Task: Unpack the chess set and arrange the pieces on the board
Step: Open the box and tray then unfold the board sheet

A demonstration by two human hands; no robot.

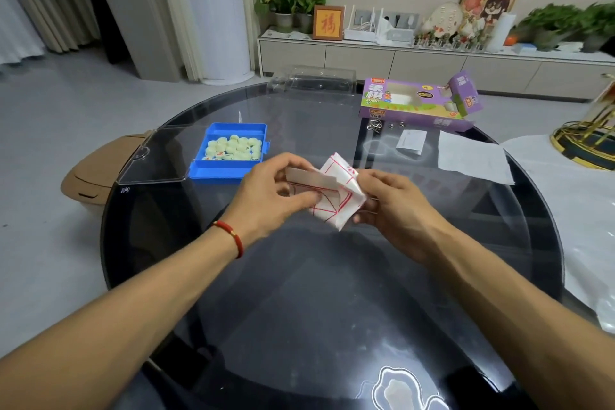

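Observation:
A folded white paper board (334,195) with red grid lines is held above the middle of the dark round glass table (299,293). My left hand (269,196) pinches its left side and my right hand (396,206) grips its right side; the paper is partly folded and crumpled. To the left behind my hands lies an open blue plastic case (229,173) holding several pale round chess pieces (233,147), its clear lid (156,156) swung out to the left. The purple chess set box (419,103) lies open at the back right.
A white paper sheet (472,156) and a small folded slip (411,141) lie on the table's right side. A clear plastic cover (316,80) sits at the far edge. A gold-rimmed stand (585,140) is at the right, a tan stool (96,170) at the left.

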